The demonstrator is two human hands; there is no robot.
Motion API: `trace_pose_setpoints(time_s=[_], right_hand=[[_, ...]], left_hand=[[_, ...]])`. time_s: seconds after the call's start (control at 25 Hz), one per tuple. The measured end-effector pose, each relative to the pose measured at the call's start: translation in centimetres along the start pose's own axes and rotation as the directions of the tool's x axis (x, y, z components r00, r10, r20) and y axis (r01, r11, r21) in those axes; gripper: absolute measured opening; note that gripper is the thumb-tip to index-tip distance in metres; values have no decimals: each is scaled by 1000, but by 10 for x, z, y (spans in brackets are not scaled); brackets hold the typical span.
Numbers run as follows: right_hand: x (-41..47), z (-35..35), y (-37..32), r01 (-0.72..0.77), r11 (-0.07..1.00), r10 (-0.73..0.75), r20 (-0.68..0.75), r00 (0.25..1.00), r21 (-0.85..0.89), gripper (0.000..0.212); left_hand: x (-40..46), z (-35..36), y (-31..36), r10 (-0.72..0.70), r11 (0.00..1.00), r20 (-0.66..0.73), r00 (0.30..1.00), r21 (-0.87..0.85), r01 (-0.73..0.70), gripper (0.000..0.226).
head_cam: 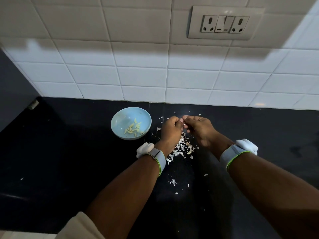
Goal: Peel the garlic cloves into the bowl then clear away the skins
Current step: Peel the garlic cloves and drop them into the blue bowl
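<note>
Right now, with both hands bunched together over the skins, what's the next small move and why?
Probably keep stripping the clove both hands pinch: the left hand and right hand meet fingertip to fingertip above the pile of skins. Once it is bare, drop it left into the blue bowl with the peeled cloves.

This is a home kitchen. A polished black stone countertop (69, 161) runs up to a white tiled backsplash (138, 75). On that backsplash, up and to the right, sits a twin socket plate with switches (225, 24). A pale blue bowl (119, 118) of peeled garlic cloves (133, 130) rests on the countertop near the backsplash, with papery garlic skins (181, 149) scattered just beside it.
</note>
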State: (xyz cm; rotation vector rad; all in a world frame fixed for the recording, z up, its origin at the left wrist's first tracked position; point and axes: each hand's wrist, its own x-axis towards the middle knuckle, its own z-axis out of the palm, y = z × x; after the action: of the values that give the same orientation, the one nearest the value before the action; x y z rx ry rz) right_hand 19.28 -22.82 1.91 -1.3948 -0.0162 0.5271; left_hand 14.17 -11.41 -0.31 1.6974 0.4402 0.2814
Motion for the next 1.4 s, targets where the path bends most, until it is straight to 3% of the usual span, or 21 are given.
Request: trace_pose_setpoints(time_s=[0.4, 0.6, 0.76, 0.88, 0.96, 1.04, 1.16, 1.28, 1.4], right_hand=[[4, 9, -4, -37, 999, 37, -15, 999, 7, 30], [7, 4, 1, -13, 963, -17, -110, 994, -270, 36], [4, -8, -2, -29, 769, -190, -273, 943, -639, 39], [5, -11, -6, -24, 669, -169, -183, 968, -743, 12], [3, -10, -8, -32, 645, -152, -170, 974, -763, 8], [-1, -9, -11, -31, 654, -205, -217, 954, -755, 19], [-6, -3, -12, 119, 710, -304, -149, 941, -694, 9], [-15, 7, -17, 166, 921, -169, 22, 985, -352, 23], [-22, 14, -21, 127, 981, -113, 97, 989, -148, 20]], left_hand=[[-4, -1, 4, -20, 987, 60, 998, -158, 29, 34], [-4, 3, 19, -136, 947, 77, 988, -284, 152, 36], [-2, 1, 22, -184, 917, 95, 978, -341, 206, 39], [-2, 1, 20, -202, 909, 119, 972, -346, 231, 38], [-2, 1, 19, -213, 904, 126, 969, -350, 245, 38], [-3, 0, 19, -216, 904, 129, 968, -348, 248, 38], [-4, -1, 19, -220, 904, 133, 967, -345, 253, 38], [-4, 1, 19, -225, 903, 130, 966, -346, 257, 38], [-3, 2, 19, -234, 901, 112, 966, -349, 258, 37]])
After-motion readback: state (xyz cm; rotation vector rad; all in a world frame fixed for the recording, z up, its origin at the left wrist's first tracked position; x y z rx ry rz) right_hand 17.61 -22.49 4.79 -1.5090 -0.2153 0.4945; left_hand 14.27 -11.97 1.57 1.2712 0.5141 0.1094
